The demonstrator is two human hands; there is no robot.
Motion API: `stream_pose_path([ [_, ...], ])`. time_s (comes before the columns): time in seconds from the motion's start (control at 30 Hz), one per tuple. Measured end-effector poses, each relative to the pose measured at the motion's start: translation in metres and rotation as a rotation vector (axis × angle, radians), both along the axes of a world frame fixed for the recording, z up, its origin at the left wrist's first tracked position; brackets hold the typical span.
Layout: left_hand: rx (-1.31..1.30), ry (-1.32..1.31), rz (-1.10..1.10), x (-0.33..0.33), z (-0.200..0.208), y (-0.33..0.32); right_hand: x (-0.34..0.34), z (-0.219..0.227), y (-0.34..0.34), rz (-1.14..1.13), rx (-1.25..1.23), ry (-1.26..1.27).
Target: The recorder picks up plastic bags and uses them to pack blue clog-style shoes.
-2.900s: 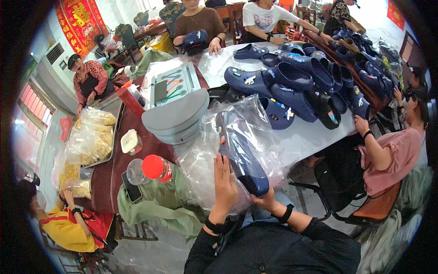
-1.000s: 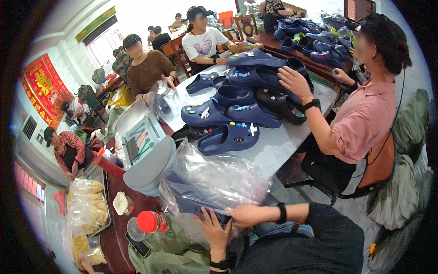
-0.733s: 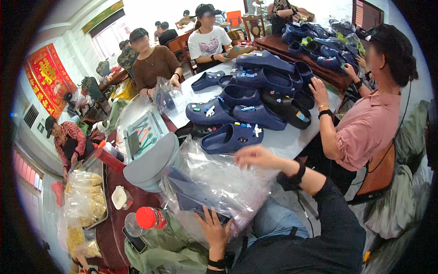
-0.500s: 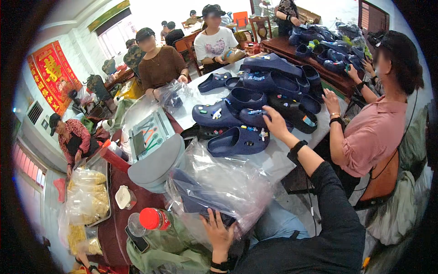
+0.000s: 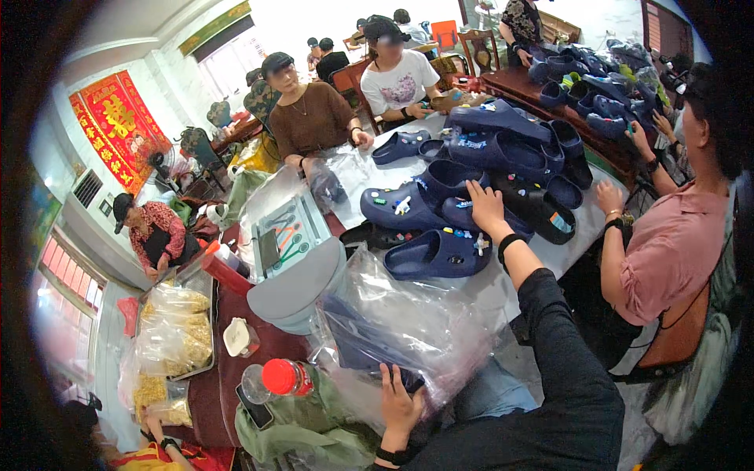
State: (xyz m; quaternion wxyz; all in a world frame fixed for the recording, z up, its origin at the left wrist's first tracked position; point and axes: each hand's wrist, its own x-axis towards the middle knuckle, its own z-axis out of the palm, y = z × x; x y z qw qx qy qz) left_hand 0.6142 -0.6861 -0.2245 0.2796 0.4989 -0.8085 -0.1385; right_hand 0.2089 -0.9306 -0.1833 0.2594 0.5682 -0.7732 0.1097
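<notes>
My left hand point(image 5: 402, 400) is by my lap at the lower middle, its fingers against a clear plastic bag point(image 5: 428, 314) and the dark navy clog point(image 5: 357, 334) inside it. That hand holds the bagged clog from the near end; the thumb is hidden. My right hand point(image 5: 487, 208) reaches forward to the heap of clogs, its outstretched fingers on a navy clog point(image 5: 455, 213). In front of that lies another navy clog point(image 5: 424, 255) with small charms. To the left is a charm-covered navy clog point(image 5: 397, 206), and to the right a black clog point(image 5: 546, 216).
A grey device with a screen point(image 5: 294, 243) stands left of the bag. Nearer me are a red-lidded jar point(image 5: 284, 378), a phone point(image 5: 255, 408) and a white container point(image 5: 239, 339). Co-workers sit across and at right; bags of yellow pieces point(image 5: 177, 334) lie left.
My right hand has come down onto the navy clog, its fingers now closer together. My left hand stays on the bagged clog. The whole view has shifted slightly.
</notes>
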Motion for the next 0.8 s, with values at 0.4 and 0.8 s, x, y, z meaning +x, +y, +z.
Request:
stream_pose_path([
  [0.4,0.012,0.014,-0.018,-0.003,-0.004,0.000,0.019,0.031,0.011,0.033,-0.124,0.129],
  [0.8,-0.121,-0.025,0.056,0.003,0.002,-0.002,0.075,0.132,0.156,0.282,-0.510,0.124],
])
